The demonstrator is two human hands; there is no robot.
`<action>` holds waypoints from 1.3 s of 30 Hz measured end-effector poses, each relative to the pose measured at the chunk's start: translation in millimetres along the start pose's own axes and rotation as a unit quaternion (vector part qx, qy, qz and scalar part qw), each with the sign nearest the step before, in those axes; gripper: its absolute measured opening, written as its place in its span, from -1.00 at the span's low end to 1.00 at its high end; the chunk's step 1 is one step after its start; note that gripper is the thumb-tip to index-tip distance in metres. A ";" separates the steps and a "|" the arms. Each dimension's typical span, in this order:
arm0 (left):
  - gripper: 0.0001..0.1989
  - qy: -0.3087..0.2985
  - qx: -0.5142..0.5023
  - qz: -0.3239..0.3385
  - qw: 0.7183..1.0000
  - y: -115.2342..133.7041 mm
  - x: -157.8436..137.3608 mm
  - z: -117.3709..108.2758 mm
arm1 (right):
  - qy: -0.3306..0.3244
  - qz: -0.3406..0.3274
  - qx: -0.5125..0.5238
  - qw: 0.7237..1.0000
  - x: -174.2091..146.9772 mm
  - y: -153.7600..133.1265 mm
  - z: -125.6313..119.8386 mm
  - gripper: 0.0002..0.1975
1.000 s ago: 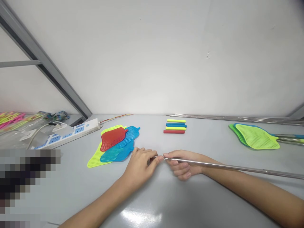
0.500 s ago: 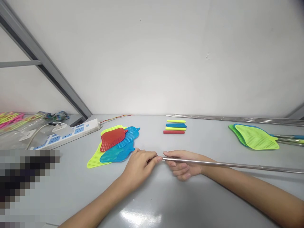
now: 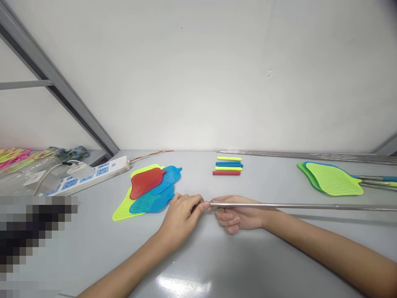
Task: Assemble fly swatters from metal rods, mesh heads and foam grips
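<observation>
A long thin metal telescopic rod point(image 3: 279, 205) lies level across the front of the view and runs out at the right edge. My left hand point(image 3: 184, 213) pinches its left end between thumb and fingers. My right hand point(image 3: 238, 215) is closed behind that same end, with its fingers curled and its thumb close to the left fingertips. Part of its grip is hidden by the rod. Just left of my left hand lies a pile of fly swatter heads, with a red head point(image 3: 147, 182) on top of blue point(image 3: 155, 203) and yellow ones.
Several coloured plastic tubes point(image 3: 228, 169) lie behind my hands. Fly swatters with green heads point(image 3: 335, 180) lie at the right. Thin metal rods point(image 3: 310, 156) line the wall. A white power strip point(image 3: 99, 173) and plastic bags point(image 3: 18, 180) are at the left.
The right part of the rod has swung up, so it now lies nearly level. Both hands have shifted slightly left and stay close together at its end.
</observation>
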State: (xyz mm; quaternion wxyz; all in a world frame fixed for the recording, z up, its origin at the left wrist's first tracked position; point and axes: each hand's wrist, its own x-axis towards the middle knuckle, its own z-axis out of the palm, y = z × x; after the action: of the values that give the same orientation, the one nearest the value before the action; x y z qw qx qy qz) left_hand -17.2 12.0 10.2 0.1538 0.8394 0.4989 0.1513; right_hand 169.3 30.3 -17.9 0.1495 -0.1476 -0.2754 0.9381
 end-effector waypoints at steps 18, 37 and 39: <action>-0.69 0.043 0.066 0.000 0.997 -12.9 9.5 -18.0 | 0.107 -0.113 -0.094 0.983 4.6 6.4 8.3 -0.43; -0.71 0.071 0.092 -0.011 0.993 -25.0 8.8 -12.3 | 0.114 -0.120 0.004 0.986 7.4 3.2 2.6 -0.60; -0.72 0.085 0.095 -0.011 0.992 -24.7 8.6 -13.2 | 0.116 -0.120 0.005 0.986 6.8 2.8 3.0 -0.60</action>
State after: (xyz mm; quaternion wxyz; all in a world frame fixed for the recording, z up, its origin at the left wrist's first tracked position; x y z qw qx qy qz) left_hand -38.2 32.2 12.9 0.0324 0.8287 0.5316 0.1721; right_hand 161.4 29.1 -18.3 0.2930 -0.2204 -0.2674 0.8911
